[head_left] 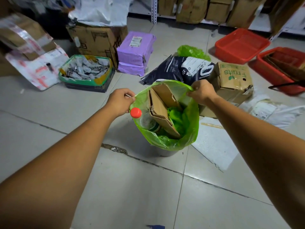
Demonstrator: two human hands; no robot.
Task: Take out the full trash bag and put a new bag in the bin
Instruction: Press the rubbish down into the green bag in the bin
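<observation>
Green trash bag (189, 129), pinched at its rim by left hand (121, 100) and right hand (202, 91), sits in the grey bin (165, 152); lifting out and relining remain.

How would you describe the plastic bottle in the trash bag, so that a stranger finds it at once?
Find the green trash bag in the grey bin at the middle of the tiled floor. Inside it, at the left, next to the folded cardboard, sits a clear bottle. It alone has a round red cap.
</observation>
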